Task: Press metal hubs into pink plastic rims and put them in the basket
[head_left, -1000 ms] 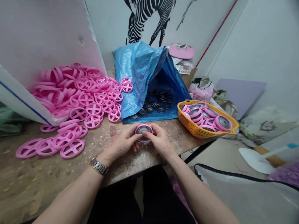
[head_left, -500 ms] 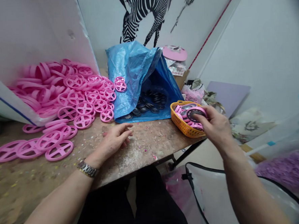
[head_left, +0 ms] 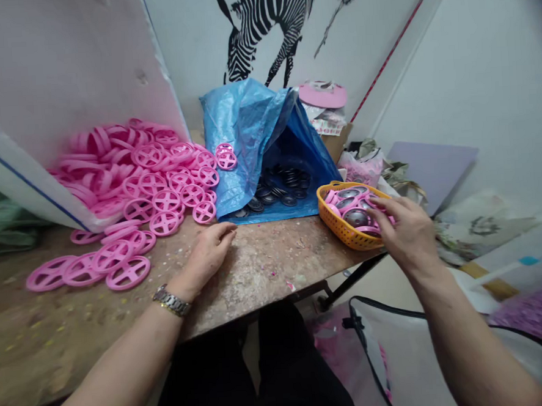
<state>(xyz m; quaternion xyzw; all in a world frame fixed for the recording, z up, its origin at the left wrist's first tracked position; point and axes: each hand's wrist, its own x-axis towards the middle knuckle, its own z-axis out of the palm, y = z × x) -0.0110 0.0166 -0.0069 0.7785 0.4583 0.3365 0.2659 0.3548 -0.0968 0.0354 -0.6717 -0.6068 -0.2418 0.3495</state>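
My left hand [head_left: 208, 254], with a watch [head_left: 172, 299] on its wrist, rests on the worktable with loosely bent fingers and nothing visible in it. My right hand [head_left: 408, 230] is over the right side of a yellow basket [head_left: 350, 238], thumb and fingers apart, its fingertips by the pieces inside. Pink wheels fitted with dark metallic discs [head_left: 357, 217] fill the basket. Left of my left hand lie loose pink spoked wheels [head_left: 128, 273]. Beyond it, a blue plastic bag [head_left: 233, 116] lies open toward me, with dark round discs [head_left: 288, 183] in its mouth.
A white foam box [head_left: 106, 60] on its side spills a heap of pink wheels [head_left: 155, 185] at the left. Behind the basket are a pink visor [head_left: 323, 94] and plastic bags [head_left: 361, 168]. A clear, black-edged bag [head_left: 399, 348] stands below the table's right edge.
My right hand has let go of the pink wheel with the dark disc, which now lies in the basket. My left hand stays on the table. The view has shifted slightly.
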